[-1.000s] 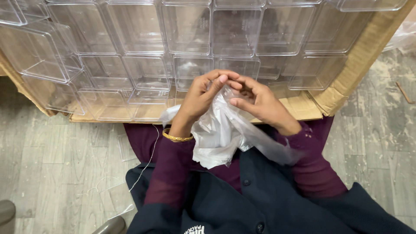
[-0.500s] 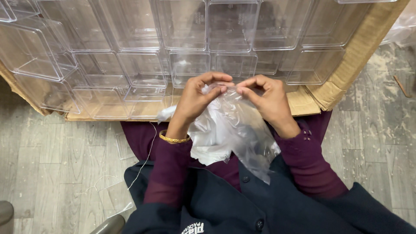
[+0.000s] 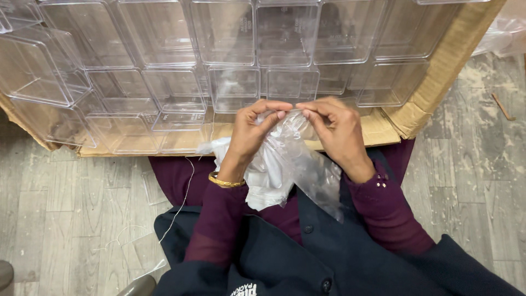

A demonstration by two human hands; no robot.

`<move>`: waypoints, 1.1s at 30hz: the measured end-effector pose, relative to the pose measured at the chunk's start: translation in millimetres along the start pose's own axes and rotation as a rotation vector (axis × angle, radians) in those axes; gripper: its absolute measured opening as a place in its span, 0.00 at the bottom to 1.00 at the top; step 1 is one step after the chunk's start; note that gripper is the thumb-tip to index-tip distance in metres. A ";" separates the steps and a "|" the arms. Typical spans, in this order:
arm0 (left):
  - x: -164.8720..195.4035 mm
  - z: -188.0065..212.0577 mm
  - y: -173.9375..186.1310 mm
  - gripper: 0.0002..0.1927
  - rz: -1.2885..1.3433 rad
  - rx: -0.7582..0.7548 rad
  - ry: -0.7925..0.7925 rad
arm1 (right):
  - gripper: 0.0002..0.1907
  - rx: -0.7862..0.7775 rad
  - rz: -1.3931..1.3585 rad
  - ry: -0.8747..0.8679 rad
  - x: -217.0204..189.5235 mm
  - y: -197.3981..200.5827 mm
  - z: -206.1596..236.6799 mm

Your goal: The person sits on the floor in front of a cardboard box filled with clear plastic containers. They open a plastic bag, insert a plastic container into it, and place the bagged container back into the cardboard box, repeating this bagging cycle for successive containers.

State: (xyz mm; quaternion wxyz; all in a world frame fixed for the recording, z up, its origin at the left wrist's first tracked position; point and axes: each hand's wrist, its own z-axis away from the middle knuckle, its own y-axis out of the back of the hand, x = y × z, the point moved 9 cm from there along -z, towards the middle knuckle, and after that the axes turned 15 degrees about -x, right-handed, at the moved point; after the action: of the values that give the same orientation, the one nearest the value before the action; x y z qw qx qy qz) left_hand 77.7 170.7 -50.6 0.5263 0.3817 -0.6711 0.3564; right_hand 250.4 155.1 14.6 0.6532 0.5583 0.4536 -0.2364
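My left hand (image 3: 253,131) and my right hand (image 3: 335,130) both pinch the top edge of a clear plastic bag (image 3: 293,164), fingertips almost touching. The bag hangs crumpled between my wrists over my lap, with something white inside its left part. A gold bangle (image 3: 226,180) circles my left wrist. Both sleeves are dark maroon over a navy garment (image 3: 307,252). The hands sit just in front of the near edge of a cardboard box (image 3: 433,87).
The cardboard box holds several clear plastic containers (image 3: 219,38) packed in rows. One clear container (image 3: 38,66) sits tilted at the left. A grey wood-pattern floor (image 3: 71,219) lies around me, with another crumpled plastic bag (image 3: 507,33) at the top right.
The hands have drawn slightly apart along the bag's top edge, and the bag has shifted and spread lower between the wrists. The view has tilted a little toward the box.
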 end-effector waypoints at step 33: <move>-16.4 5.0 19.2 0.15 0.598 -0.019 -0.016 | 0.24 -0.373 -1.042 0.383 35.2 14.0 -0.8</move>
State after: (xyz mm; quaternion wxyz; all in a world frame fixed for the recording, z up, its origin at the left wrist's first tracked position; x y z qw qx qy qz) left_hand 61.0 177.2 -69.1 0.3961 0.1648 -0.7611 0.4864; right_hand 278.3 166.5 -8.3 0.4443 0.1699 0.8123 -0.3375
